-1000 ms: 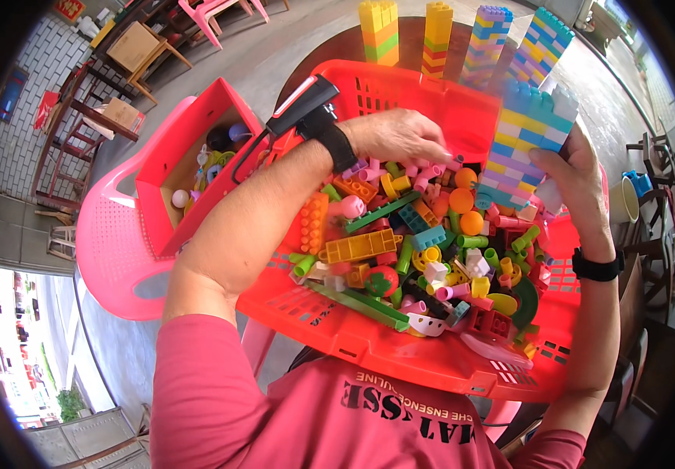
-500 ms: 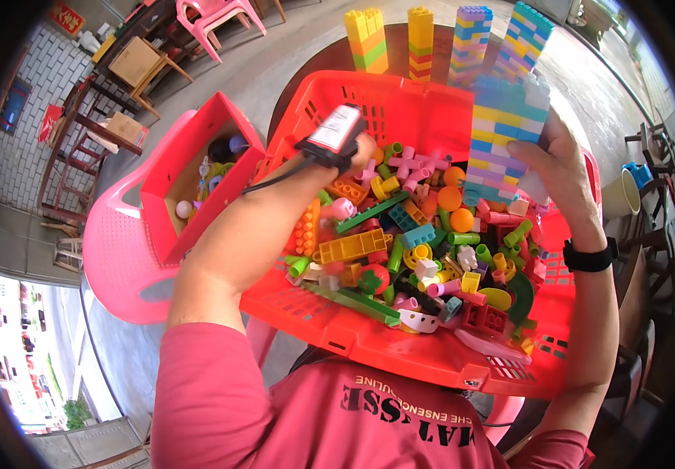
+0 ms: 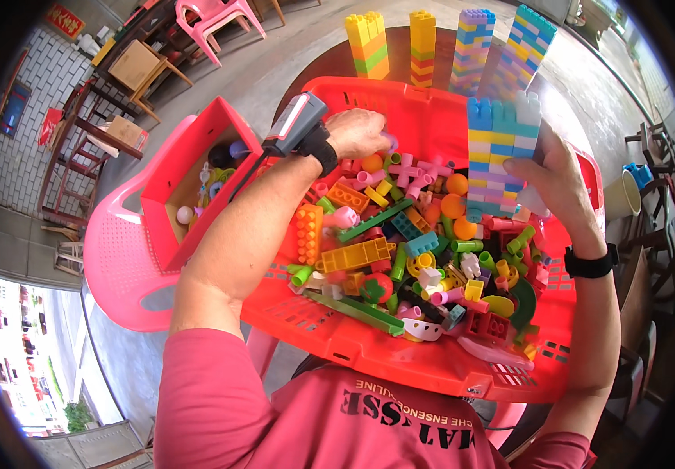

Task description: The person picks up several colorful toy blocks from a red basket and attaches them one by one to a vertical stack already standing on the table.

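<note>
In my right hand point(image 3: 556, 176) is a tall stack of toy building blocks point(image 3: 500, 156) in teal, yellow, white, blue and lilac, held upright over the right part of a red plastic basket point(image 3: 337, 344). My thumb presses on the side of the stack. A pale translucent piece point(image 3: 534, 200) shows below the palm. My left hand point(image 3: 357, 133) is at the basket's far left, its fingers curled closed at a small purple piece point(image 3: 390, 142), which is blurred. Loose toys fill the basket, among them an orange block point(image 3: 308, 233) and pink tube connectors point(image 3: 406, 170).
Behind the basket, several block towers stand on a round brown table: yellow-green point(image 3: 369, 47), yellow-red point(image 3: 422, 51), lilac-blue point(image 3: 472, 55) and teal-lilac point(image 3: 526, 43). Left, a red box point(image 3: 167, 184) of toys rests on a pink chair point(image 3: 115, 258). A cream bin point(image 3: 621, 195) stands right.
My left hand has moved up toward the basket's far side, and a purple piece now shows at its fingertips. My right hand and the block stack have shifted slightly down.
</note>
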